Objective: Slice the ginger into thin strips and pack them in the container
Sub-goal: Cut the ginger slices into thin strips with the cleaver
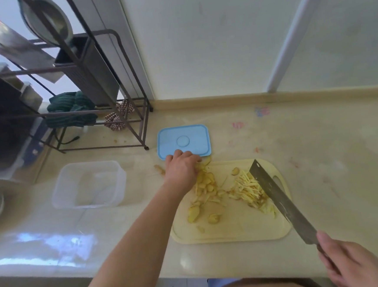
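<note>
Hands: left hand (181,169) curled, fingers on ginger slices (206,182) | right hand (353,264) gripping cleaver (278,198) handle

On the table (320,155) we see the cutting board (235,232) right of the container (89,185), the lid (183,141) behind the board, ginger strips (248,188) on it.

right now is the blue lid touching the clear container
Apart. The head view shows the blue lid lying flat beyond the clear container, with a bare strip of countertop between them.
</note>
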The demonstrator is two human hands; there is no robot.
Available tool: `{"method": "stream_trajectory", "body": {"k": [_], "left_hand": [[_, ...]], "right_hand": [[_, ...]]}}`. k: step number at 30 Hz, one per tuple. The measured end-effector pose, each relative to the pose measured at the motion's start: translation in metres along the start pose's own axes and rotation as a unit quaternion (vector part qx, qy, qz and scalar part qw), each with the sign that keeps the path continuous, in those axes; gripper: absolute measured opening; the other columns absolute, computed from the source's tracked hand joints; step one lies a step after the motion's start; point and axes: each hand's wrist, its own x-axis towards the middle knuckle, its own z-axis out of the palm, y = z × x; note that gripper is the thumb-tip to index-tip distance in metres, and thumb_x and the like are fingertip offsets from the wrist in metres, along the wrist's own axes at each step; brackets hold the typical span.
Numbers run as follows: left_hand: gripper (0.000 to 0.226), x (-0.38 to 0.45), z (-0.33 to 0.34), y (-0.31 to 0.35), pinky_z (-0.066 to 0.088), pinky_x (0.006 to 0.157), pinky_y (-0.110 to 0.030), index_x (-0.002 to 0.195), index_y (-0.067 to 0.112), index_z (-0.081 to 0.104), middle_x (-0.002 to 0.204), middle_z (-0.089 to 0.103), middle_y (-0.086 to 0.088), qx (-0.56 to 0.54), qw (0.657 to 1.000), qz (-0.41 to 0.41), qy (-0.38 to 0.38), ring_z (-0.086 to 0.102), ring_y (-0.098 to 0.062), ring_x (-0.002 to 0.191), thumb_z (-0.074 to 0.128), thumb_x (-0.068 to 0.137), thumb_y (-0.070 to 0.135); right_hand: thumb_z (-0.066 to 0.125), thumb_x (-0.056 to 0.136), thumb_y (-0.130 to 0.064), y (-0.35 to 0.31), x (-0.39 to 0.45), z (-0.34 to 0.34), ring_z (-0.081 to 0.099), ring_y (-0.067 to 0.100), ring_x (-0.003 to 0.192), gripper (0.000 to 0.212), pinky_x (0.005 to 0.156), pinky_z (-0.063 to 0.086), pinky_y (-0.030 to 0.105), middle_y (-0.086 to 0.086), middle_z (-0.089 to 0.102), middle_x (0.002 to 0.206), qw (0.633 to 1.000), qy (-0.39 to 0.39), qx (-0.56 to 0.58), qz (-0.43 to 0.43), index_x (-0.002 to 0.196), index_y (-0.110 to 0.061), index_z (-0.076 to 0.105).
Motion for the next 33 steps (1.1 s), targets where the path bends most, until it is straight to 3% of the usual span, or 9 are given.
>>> {"method": "stream_trajectory", "body": {"k": [3,5,9,13,16,21,26,31,33], "left_hand": [[0.025,-0.002,-0.009,-0.003,0.029,0.088,-0.033,0.117,0.025,0.069,0.111,0.068,0.005,-0.022,1.000,0.011,0.006,0.051,-0.023,0.110,0.056,0.096,0.018],[0.019,-0.013,-0.021,-0.005,0.044,0.087,-0.031,0.106,0.020,0.073,0.096,0.071,0.003,-0.150,0.988,-0.044,0.009,0.061,-0.020,0.097,0.063,0.091,0.014],[0.018,-0.062,-0.037,0.000,0.049,0.065,-0.014,0.094,0.021,0.074,0.078,0.072,0.001,-0.384,0.906,-0.180,-0.001,0.065,-0.001,0.068,0.079,0.081,0.010],[0.014,-0.107,-0.013,0.008,0.043,0.058,-0.007,0.090,0.019,0.075,0.079,0.069,0.008,-0.331,0.920,-0.210,-0.021,0.060,0.004,0.063,0.081,0.080,0.012],[0.017,-0.119,0.002,0.008,0.050,0.069,-0.020,0.095,0.016,0.075,0.082,0.066,0.008,-0.283,0.939,-0.193,-0.020,0.061,-0.010,0.074,0.080,0.080,0.013],[0.025,-0.126,0.007,0.011,0.051,0.078,-0.031,0.105,0.017,0.071,0.092,0.067,0.004,-0.202,0.965,-0.167,-0.011,0.062,-0.017,0.085,0.078,0.082,0.026],[0.028,-0.130,0.008,0.020,0.047,0.083,-0.029,0.109,0.024,0.066,0.098,0.070,0.008,-0.135,0.975,-0.176,-0.022,0.064,-0.016,0.091,0.072,0.087,0.039],[0.021,-0.128,0.007,0.022,0.039,0.062,-0.008,0.102,0.019,0.071,0.083,0.064,0.010,-0.271,0.936,-0.222,0.014,0.059,-0.009,0.079,0.078,0.084,0.027],[0.020,-0.123,0.008,0.018,0.045,0.065,-0.014,0.102,0.017,0.074,0.084,0.068,0.006,-0.268,0.939,-0.211,0.037,0.063,-0.013,0.080,0.079,0.084,0.025]], "right_hand": [[0.033,0.030,-0.106,0.002,-0.003,0.000,0.037,0.016,0.038,0.098,0.042,0.027,0.020,0.007,0.040,0.042,1.000,0.006,0.008,0.016,0.051,-0.012,0.048],[0.036,0.028,-0.105,0.005,-0.004,0.001,0.038,0.017,0.041,0.105,0.045,0.029,0.020,0.008,0.042,0.046,0.999,0.011,0.028,0.025,0.056,-0.005,0.051],[0.046,0.023,-0.102,0.007,-0.005,0.002,0.032,0.018,0.043,0.123,0.041,0.024,0.019,0.010,0.036,0.052,0.996,0.000,0.069,0.055,0.071,0.011,0.051],[0.046,0.023,-0.102,-0.002,-0.005,0.005,0.026,0.015,0.039,0.106,0.039,0.020,0.018,0.009,0.031,0.049,0.996,-0.023,0.071,0.043,0.061,-0.003,0.048],[0.048,0.024,-0.101,-0.003,-0.002,0.007,0.024,0.015,0.040,0.101,0.039,0.019,0.019,0.010,0.030,0.050,0.996,-0.031,0.073,0.039,0.061,-0.007,0.049],[0.046,0.029,-0.102,-0.005,0.000,0.009,0.026,0.015,0.040,0.095,0.040,0.021,0.019,0.008,0.031,0.048,0.998,-0.030,0.054,0.016,0.057,-0.011,0.048],[0.048,0.027,-0.101,-0.005,0.001,0.009,0.026,0.016,0.041,0.097,0.039,0.021,0.019,0.009,0.029,0.050,0.997,-0.034,0.061,0.020,0.058,-0.009,0.048],[0.047,0.028,-0.102,-0.003,0.001,0.007,0.025,0.015,0.041,0.098,0.040,0.021,0.019,0.009,0.028,0.051,0.998,-0.031,0.061,0.017,0.058,-0.009,0.046],[0.046,0.029,-0.102,-0.002,0.000,0.007,0.024,0.015,0.041,0.097,0.040,0.020,0.019,0.009,0.027,0.050,0.998,-0.033,0.060,0.013,0.058,-0.009,0.045]]}}
